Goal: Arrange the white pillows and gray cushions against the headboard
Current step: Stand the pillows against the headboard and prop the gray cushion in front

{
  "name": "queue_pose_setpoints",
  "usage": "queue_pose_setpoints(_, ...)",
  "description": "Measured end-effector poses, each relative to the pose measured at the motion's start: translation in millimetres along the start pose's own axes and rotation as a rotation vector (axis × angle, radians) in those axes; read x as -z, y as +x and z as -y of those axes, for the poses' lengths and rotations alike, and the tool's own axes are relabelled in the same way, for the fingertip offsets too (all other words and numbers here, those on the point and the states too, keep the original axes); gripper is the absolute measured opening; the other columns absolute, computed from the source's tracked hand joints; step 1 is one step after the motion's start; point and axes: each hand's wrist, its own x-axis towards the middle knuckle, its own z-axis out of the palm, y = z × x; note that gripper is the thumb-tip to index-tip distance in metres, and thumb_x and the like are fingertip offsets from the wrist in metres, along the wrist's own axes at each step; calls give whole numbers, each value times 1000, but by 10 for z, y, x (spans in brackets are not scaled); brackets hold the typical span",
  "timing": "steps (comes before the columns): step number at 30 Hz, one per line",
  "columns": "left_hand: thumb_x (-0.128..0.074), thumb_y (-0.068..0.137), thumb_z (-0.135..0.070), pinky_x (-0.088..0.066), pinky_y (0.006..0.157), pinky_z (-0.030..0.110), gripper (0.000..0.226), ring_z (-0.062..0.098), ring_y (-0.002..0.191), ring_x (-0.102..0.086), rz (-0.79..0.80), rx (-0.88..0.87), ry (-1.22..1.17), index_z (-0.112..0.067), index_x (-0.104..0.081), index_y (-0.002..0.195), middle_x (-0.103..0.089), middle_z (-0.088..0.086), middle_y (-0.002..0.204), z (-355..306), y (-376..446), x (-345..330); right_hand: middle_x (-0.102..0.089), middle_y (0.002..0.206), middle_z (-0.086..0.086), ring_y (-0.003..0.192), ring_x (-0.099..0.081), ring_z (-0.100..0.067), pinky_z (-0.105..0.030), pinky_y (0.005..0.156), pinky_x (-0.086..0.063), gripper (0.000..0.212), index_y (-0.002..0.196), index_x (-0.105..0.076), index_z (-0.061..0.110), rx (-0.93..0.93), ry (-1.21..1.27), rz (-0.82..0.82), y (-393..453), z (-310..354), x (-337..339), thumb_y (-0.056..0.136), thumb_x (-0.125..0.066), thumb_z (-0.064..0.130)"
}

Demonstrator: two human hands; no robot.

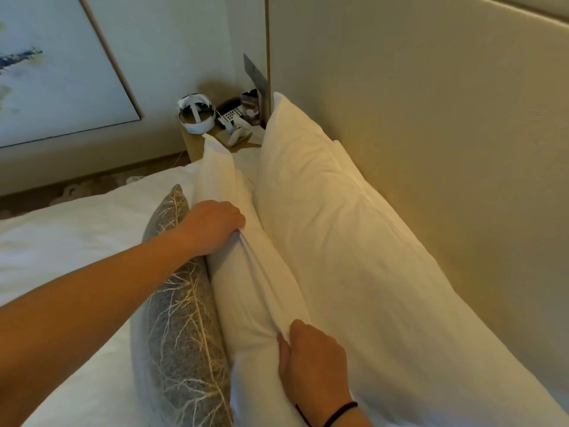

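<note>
A large white pillow (332,229) leans upright against the beige headboard (446,149). In front of it stands a second white pillow (258,291). My left hand (212,226) grips a fold of this front pillow near its top edge. My right hand (311,362), with a black band on the wrist, pinches the same pillow's fabric lower down. A gray cushion (181,328) with a pale branch pattern stands on edge against the front pillow's left side, under my left forearm.
The white bed cover (77,241) spreads to the left. Beyond the pillows a bedside table (197,146) carries a white headset (197,115), a phone and small items. A framed picture (61,72) hangs on the far wall.
</note>
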Motion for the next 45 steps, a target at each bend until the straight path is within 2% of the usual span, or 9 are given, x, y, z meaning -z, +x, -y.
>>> queue_pose_setpoints(6,-47,94,-29,-44,92,36,24,19,104,-57,193,-23,132,-26,-55,116,-61,-3,112,-252,-103,-34,-53,94,2,91,-59,-23,-33,66,-34,31,92,-37,27,-53,23,154,-133,-15,-21,98,-29,56)
queue_pose_setpoints(10,-47,82,-35,-31,103,41,40,18,116,-48,375,-145,-35,-35,-53,121,-59,-6,117,-503,-123,-8,-58,100,4,87,-59,-20,-32,66,-42,46,111,-40,32,-191,236,200,-228,-93,-12,89,-34,72)
queue_pose_setpoints(16,-42,73,-67,-29,97,39,38,19,107,-44,553,-156,-150,-45,-60,99,-57,-10,102,-899,-110,34,-50,81,9,66,-47,-3,-18,53,-34,28,116,-38,33,-243,550,220,-326,-283,150,95,-55,41)
queue_pose_setpoints(19,-49,84,-62,-28,95,40,29,17,109,-42,502,-257,-86,-38,-62,95,-60,-9,107,-978,-96,120,-54,85,3,67,-48,-8,-19,56,-37,34,115,-39,40,-162,559,153,-415,-361,274,91,-62,32)
queue_pose_setpoints(23,-58,92,-46,-39,94,38,16,17,107,-49,450,-245,-253,-31,-60,96,-59,-9,110,-973,-89,266,-51,83,8,68,-45,-3,-19,61,-36,39,114,-37,44,-98,555,221,-636,-530,371,89,-64,34)
queue_pose_setpoints(27,-61,93,-36,-46,82,38,15,21,88,-57,471,-232,-369,-22,-58,88,-62,-2,93,-996,-127,261,-38,72,16,63,-39,2,-15,59,-34,32,108,-38,44,-103,584,268,-883,-703,389,91,-63,33)
queue_pose_setpoints(36,-59,93,-34,-39,67,32,22,14,78,-55,310,-205,-398,-33,-52,72,-55,-14,81,-1176,-14,171,-43,47,4,44,-38,-8,-19,50,-37,13,79,-58,35,-89,468,-108,-1165,-994,411,89,-64,30)
queue_pose_setpoints(40,-53,95,-31,-48,77,39,14,20,93,-57,263,-199,-307,-24,-64,92,-61,-4,97,-1345,-38,52,-45,50,3,46,-42,-9,-22,49,-37,17,78,-55,31,-125,341,3,-1137,-1066,252,94,-57,25)
queue_pose_setpoints(45,-49,97,-31,-50,82,41,22,19,102,-54,205,-191,-288,-23,-68,102,-62,-3,105,-1365,-91,-41,-52,69,9,68,-52,-12,-28,61,-42,9,88,-54,26,-122,61,154,-974,-1012,145,90,-56,34)
